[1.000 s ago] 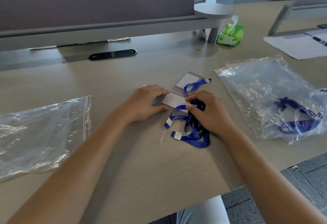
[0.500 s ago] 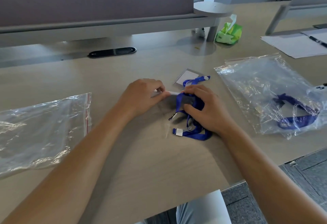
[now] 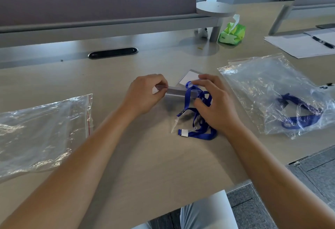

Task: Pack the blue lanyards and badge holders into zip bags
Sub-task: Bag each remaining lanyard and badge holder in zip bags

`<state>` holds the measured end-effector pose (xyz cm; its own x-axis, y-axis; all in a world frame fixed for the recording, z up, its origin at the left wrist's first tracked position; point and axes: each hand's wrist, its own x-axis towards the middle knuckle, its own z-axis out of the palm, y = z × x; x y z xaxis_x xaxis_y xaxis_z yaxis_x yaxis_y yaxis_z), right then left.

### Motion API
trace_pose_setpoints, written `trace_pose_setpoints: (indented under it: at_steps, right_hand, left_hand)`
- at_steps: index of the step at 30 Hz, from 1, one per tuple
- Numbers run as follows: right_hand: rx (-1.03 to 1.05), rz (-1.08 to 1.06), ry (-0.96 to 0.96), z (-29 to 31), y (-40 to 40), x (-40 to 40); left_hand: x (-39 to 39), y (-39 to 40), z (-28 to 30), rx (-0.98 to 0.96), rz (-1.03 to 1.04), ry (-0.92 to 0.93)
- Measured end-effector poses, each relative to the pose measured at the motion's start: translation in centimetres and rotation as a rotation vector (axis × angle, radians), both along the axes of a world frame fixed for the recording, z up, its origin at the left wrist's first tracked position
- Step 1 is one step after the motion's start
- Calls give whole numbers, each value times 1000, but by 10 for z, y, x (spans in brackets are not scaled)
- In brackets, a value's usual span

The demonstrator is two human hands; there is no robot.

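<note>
Pinching the clear plastic badge holder (image 3: 174, 91) in my left hand (image 3: 145, 94), long axis left-right; right hand (image 3: 213, 105) grasps the tangled blue lanyard (image 3: 197, 120) beside it

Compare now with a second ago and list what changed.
The left hand has lifted the badge holder off the desk, pinching its end. The right hand has raised the blue lanyard around it. Both zip bags and the second holder stayed put.

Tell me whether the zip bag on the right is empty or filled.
Filled: a blue lanyard shows through the right zip bag.
</note>
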<state>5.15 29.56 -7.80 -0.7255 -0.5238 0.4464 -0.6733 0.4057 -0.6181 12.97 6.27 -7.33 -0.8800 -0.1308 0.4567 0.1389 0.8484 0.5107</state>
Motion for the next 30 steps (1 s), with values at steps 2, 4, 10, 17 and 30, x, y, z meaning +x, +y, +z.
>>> trace_pose_setpoints:
  at_steps: [2,4,10,17,30]
  right_hand:
    - [14,-10,87,9,2,7]
    - [29,59,187,14,2,12]
    - [328,253,373,2,0,17]
    - [160,166,234,5,-6,14]
    - [-225,-133,-96,82,-24,-47]
  left_hand:
    - [1,-2,-1,-29,5,2]
    - [2,-2,0,-55,3,5]
    - [4,0,4,-27,32,-14]
    - [7,-4,12,11,21,-7]
    - [16,-30,58,333,81,95]
